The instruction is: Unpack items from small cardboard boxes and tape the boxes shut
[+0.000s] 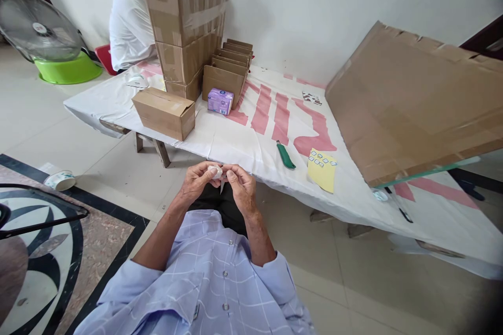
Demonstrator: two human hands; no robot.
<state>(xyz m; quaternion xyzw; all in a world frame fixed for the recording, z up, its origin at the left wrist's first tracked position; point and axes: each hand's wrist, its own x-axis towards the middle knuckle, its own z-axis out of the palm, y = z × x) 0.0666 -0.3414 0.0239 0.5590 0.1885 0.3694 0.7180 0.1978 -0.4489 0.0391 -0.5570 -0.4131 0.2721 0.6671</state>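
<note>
My left hand (pixel 198 180) and my right hand (pixel 242 188) meet in front of my chest, just below the near edge of the low table (pixel 236 141). Both hands pinch a small white object (pixel 216 170) between their fingertips. What it is I cannot make out. On the table just beyond my hands lie a green-handled knife (pixel 285 156) and a yellow sheet (pixel 322 169) with several small white stickers on it.
A closed cardboard box (pixel 164 112), a taped stack of boxes (pixel 186 31), a row of flat cartons (pixel 228 65) and a purple packet (pixel 220 101) stand on the white cloth. A large cardboard sheet (pixel 416 99) lies at right. A person in white (pixel 128 29) sits behind; a fan (pixel 37 26) stands left.
</note>
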